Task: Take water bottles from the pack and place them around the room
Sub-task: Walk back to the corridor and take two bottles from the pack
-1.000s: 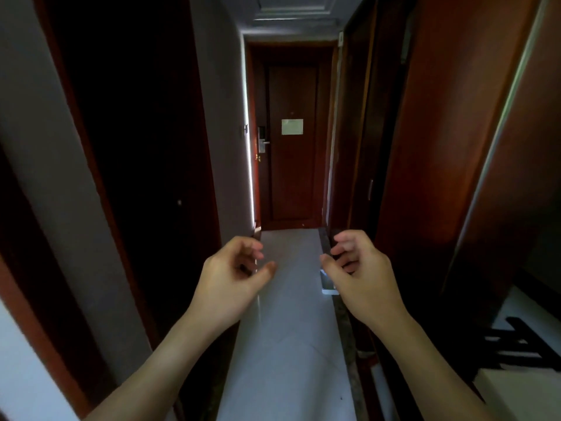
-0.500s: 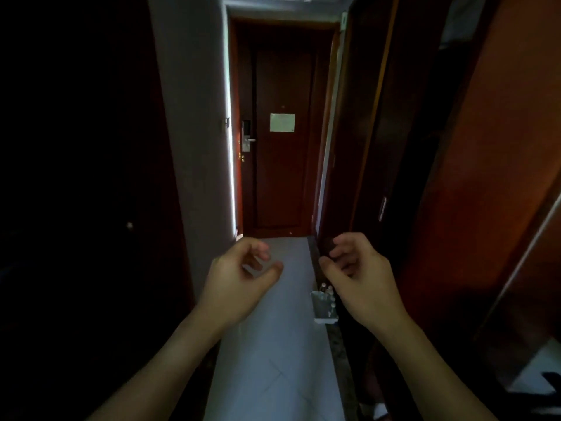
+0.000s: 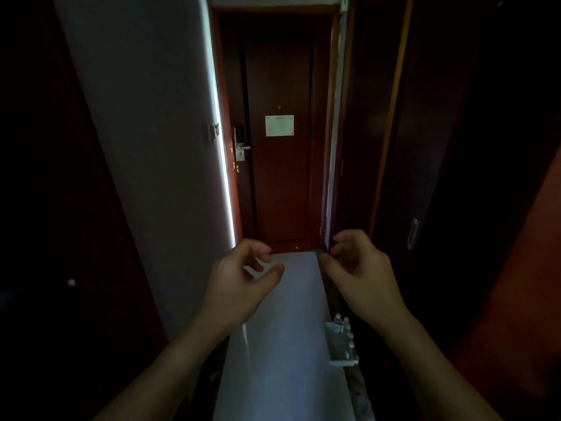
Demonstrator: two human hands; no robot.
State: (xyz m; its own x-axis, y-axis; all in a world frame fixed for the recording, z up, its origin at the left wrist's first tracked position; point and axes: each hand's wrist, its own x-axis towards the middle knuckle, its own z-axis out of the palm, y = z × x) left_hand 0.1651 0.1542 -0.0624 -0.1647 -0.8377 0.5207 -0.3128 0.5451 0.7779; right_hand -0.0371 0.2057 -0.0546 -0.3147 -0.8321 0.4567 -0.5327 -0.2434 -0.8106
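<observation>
You are standing over the pack of water bottles point(image 3: 341, 344), sitting on the floor at lower right against the dark cabinet. Your left hand point(image 3: 239, 287) and right hand point(image 3: 361, 281) are hanging loosely curled and empty at centre frame; crouch squarely before reaching down. The door point(image 3: 279, 177) is filling the upper centre

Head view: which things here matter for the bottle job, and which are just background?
Job:
- pack of water bottles on the floor by the right wall
- left hand and right hand, both empty, fingers curled

Background:
- door with paper notice
- door handle
- pale floor
</observation>
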